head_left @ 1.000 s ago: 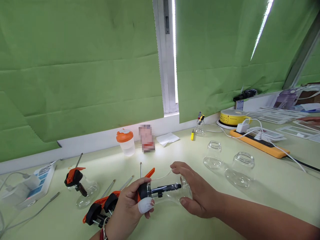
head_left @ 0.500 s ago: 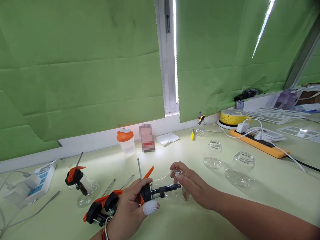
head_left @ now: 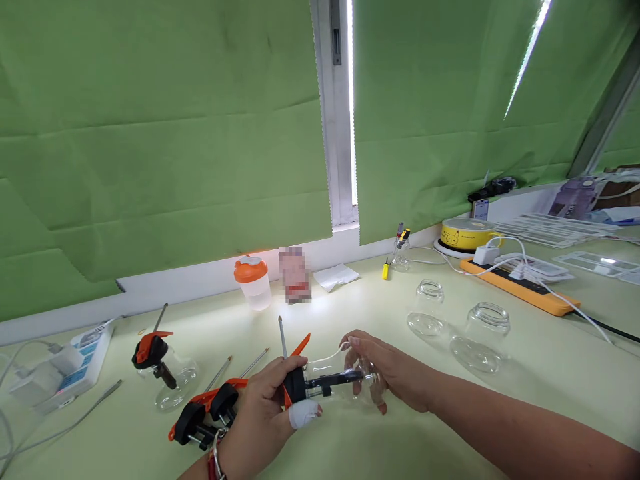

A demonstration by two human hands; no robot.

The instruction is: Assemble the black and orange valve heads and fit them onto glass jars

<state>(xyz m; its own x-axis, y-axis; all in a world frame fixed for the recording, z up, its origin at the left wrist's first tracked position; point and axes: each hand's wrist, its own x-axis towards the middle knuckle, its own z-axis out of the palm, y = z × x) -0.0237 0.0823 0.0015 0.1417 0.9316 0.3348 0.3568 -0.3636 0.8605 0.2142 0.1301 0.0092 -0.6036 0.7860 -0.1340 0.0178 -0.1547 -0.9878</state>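
Note:
My left hand (head_left: 267, 413), with white tape round its thumb, is closed on a black-and-orange jar lid (head_left: 294, 385). A metal rod and an orange lever stick out of the lid, and its black shaft (head_left: 333, 380) extends inside a clear glass jar (head_left: 343, 393) held on its side. Fingers of my right hand (head_left: 383, 367) wrap round the jar's base end. Beside my left wrist lie two similar lids (head_left: 190, 423) with metal rods. Further left, another glass jar (head_left: 180, 387) stands with such a lid (head_left: 151, 351) fitted.
Two open glass jars (head_left: 426, 310) (head_left: 487, 340) stand at the right. Behind them are an orange power strip (head_left: 520, 287) with cables and a yellow round container (head_left: 467, 235). An orange-lidded cup (head_left: 255, 287), a white paper (head_left: 336, 277) and a yellow screwdriver (head_left: 385, 270) are at the back.
My right hand has slid slightly right and its fingers now spread round the jar's base end. My left hand with the lid has shifted very slightly right.

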